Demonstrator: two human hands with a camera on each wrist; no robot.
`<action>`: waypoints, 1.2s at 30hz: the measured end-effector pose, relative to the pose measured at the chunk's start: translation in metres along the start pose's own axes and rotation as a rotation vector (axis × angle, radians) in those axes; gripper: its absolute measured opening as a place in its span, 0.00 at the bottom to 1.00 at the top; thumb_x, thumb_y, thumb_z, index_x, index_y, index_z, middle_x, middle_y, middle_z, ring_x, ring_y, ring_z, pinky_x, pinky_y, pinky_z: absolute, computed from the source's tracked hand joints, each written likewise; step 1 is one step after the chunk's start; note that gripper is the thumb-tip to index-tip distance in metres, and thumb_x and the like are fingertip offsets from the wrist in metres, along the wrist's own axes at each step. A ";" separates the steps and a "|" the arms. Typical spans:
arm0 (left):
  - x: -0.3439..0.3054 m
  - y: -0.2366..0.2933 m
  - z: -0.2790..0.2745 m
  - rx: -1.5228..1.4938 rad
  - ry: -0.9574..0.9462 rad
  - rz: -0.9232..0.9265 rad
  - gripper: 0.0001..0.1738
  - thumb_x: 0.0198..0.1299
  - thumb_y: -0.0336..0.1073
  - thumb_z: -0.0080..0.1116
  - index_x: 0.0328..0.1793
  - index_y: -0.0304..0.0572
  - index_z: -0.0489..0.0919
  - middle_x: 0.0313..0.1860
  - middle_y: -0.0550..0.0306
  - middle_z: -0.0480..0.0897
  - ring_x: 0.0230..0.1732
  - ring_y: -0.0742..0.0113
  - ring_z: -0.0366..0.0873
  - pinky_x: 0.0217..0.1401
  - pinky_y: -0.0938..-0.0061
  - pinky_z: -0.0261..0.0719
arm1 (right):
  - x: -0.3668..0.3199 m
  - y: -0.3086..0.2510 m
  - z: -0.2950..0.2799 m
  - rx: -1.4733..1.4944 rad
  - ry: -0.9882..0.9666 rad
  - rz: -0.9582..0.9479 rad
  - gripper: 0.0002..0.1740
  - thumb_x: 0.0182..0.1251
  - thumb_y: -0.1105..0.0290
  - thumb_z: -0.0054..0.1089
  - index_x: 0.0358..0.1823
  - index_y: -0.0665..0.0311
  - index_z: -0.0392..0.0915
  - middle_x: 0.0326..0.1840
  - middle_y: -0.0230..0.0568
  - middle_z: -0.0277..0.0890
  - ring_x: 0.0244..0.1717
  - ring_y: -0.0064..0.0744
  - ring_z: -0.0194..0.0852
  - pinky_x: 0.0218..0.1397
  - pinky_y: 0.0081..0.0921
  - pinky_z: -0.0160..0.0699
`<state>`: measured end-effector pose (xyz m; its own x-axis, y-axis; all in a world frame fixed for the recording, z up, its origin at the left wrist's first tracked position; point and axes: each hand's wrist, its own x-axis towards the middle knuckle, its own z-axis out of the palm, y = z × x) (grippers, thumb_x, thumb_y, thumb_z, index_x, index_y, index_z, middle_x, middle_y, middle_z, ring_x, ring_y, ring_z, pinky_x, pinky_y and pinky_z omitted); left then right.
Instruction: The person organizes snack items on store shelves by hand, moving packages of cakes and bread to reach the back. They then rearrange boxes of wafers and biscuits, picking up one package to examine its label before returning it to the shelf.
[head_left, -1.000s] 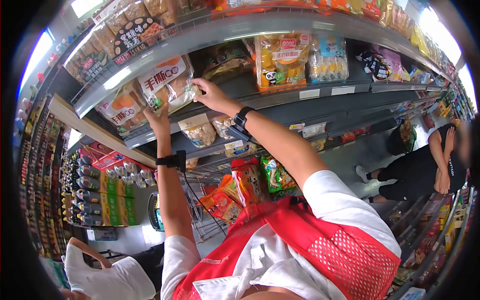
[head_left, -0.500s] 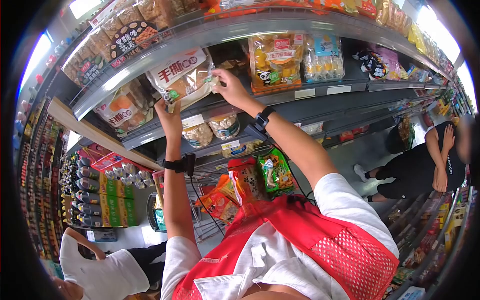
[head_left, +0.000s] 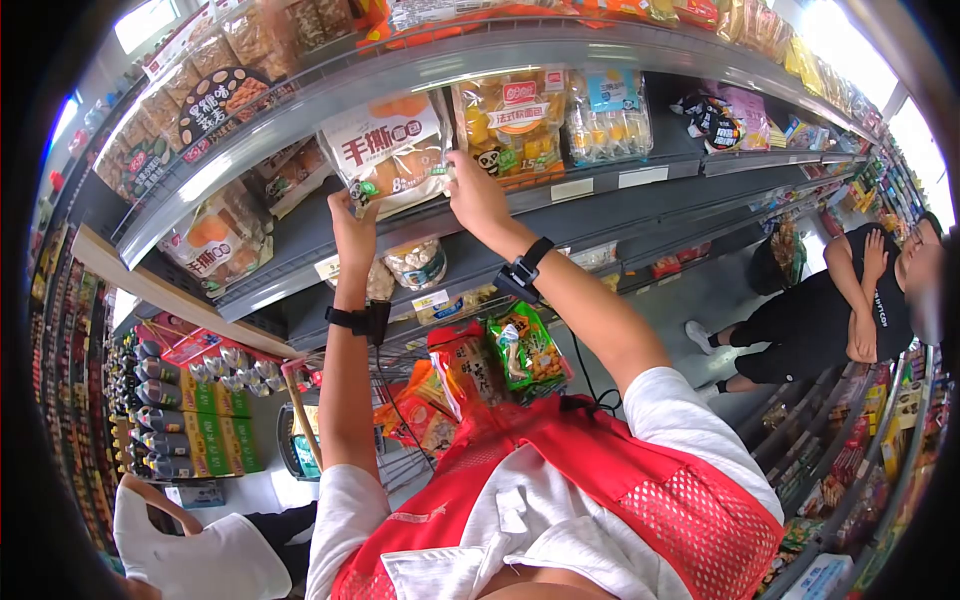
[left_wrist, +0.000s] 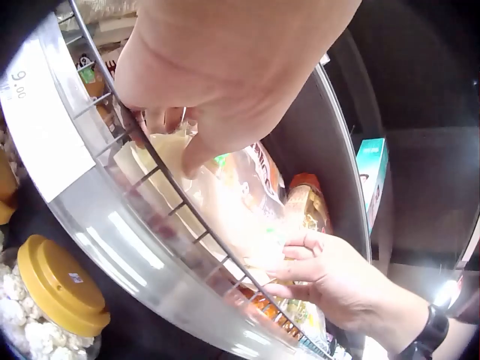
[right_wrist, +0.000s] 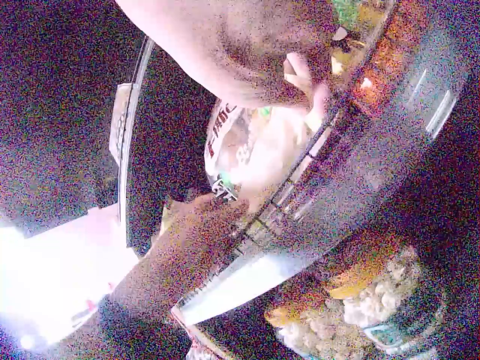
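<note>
A clear and white bag of bread [head_left: 400,150] stands upright on the middle shelf, beside a yellow bread bag [head_left: 512,115]. My left hand [head_left: 354,228] pinches its lower left corner. At its lower right edge, my right hand [head_left: 478,195] grips the plastic between thumb and fingers. The left wrist view shows the left hand [left_wrist: 217,75] over the wire rail, with the right hand [left_wrist: 337,281] at the bag's far side. Grainy and dark, the right wrist view has the same bag [right_wrist: 240,146] between both hands. Another bag of the same bread [head_left: 215,235] sits farther left.
A low wire rail [left_wrist: 180,206] edges the shelf front. Popcorn tubs [head_left: 415,262] stand on the shelf below. Under my arms, a cart carries several snack bags [head_left: 525,345]. One person [head_left: 810,320] stands at the right, another [head_left: 205,555] at the lower left.
Both hands have shifted the bread bag rightward along the shelf, up beside the yellow bread bag. A gap has opened between it and the bag at the left. Both hands keep their hold.
</note>
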<state>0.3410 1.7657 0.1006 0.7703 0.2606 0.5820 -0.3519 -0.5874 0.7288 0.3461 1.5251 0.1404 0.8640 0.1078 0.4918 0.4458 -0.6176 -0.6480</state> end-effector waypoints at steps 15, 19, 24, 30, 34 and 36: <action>0.007 0.009 -0.015 0.241 -0.106 -0.162 0.37 0.60 0.38 0.74 0.70 0.39 0.67 0.66 0.40 0.79 0.66 0.41 0.80 0.63 0.56 0.78 | -0.019 0.001 0.011 -0.094 0.141 -0.239 0.26 0.69 0.75 0.64 0.65 0.76 0.66 0.62 0.63 0.65 0.60 0.64 0.75 0.61 0.45 0.81; 0.007 0.013 -0.014 0.264 -0.131 -0.187 0.38 0.60 0.38 0.74 0.72 0.37 0.66 0.67 0.39 0.79 0.66 0.40 0.79 0.63 0.56 0.79 | -0.025 0.003 0.015 -0.102 0.180 -0.268 0.28 0.68 0.75 0.65 0.66 0.74 0.64 0.62 0.62 0.65 0.60 0.64 0.74 0.61 0.46 0.81; 0.003 0.005 -0.011 0.246 -0.050 -0.073 0.39 0.58 0.36 0.75 0.71 0.33 0.66 0.66 0.35 0.78 0.66 0.38 0.78 0.65 0.56 0.78 | -0.037 0.008 0.016 -0.086 0.163 -0.359 0.27 0.67 0.77 0.64 0.65 0.72 0.67 0.61 0.59 0.66 0.61 0.62 0.72 0.65 0.46 0.78; -0.004 -0.003 -0.013 0.132 -0.011 0.013 0.41 0.59 0.33 0.74 0.74 0.26 0.65 0.66 0.34 0.75 0.64 0.44 0.77 0.69 0.58 0.75 | -0.056 0.021 0.011 -0.013 0.056 -0.323 0.26 0.67 0.77 0.63 0.65 0.69 0.68 0.64 0.60 0.65 0.67 0.63 0.69 0.69 0.47 0.75; -0.017 -0.002 -0.017 0.130 0.073 0.091 0.38 0.63 0.33 0.71 0.75 0.27 0.65 0.66 0.36 0.74 0.66 0.44 0.76 0.69 0.57 0.75 | -0.062 0.029 0.006 -0.065 0.072 -0.342 0.25 0.67 0.77 0.62 0.65 0.68 0.68 0.66 0.60 0.66 0.67 0.63 0.70 0.69 0.46 0.76; -0.025 0.005 -0.023 0.163 0.076 0.051 0.34 0.67 0.31 0.67 0.75 0.30 0.66 0.70 0.38 0.73 0.70 0.48 0.74 0.72 0.59 0.72 | -0.065 0.028 0.002 -0.099 0.082 -0.367 0.25 0.66 0.78 0.61 0.64 0.69 0.68 0.64 0.60 0.67 0.64 0.62 0.72 0.67 0.46 0.78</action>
<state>0.3079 1.7733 0.0982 0.7087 0.2808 0.6472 -0.2944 -0.7160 0.6330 0.3032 1.5028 0.0895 0.6280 0.2752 0.7279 0.6937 -0.6219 -0.3633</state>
